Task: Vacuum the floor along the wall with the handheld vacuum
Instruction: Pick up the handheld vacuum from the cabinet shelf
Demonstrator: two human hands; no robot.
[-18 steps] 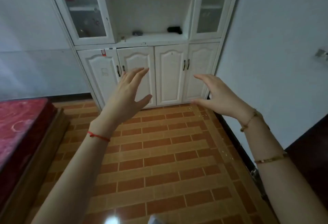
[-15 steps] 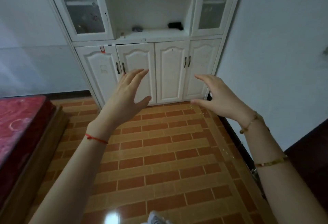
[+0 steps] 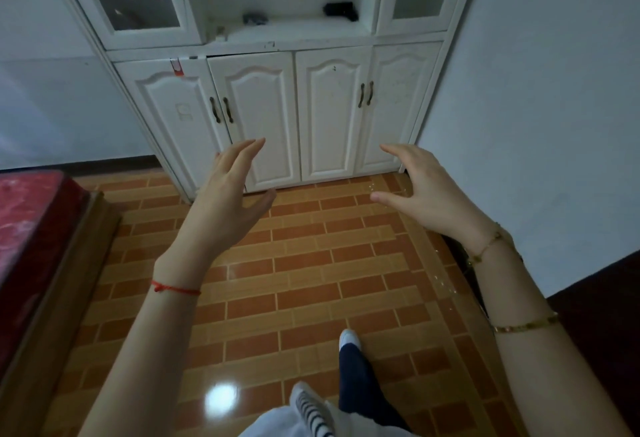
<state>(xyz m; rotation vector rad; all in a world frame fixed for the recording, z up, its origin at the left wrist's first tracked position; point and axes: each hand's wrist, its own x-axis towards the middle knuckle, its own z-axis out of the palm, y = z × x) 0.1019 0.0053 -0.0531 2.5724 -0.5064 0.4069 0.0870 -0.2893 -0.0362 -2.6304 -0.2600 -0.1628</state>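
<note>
The left hand (image 3: 228, 201) and right hand (image 3: 424, 190) hang empty in the air, well apart, palms facing each other, fingers spread. A red string (image 3: 175, 288) circles the left wrist; 2 gold bracelets (image 3: 524, 324) sit on the right forearm. Below lies the brick-pattern floor (image 3: 311, 263), with pale specks (image 3: 441, 279) beside the right wall (image 3: 554, 107). Ahead stands a white cabinet (image 3: 277, 107). No vacuum is in view.

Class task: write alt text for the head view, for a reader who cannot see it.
Two empty hands, left and right, reach out open over a brick-pattern floor toward a white cabinet. A bed sits left, a wall right; no vacuum shows.
</note>
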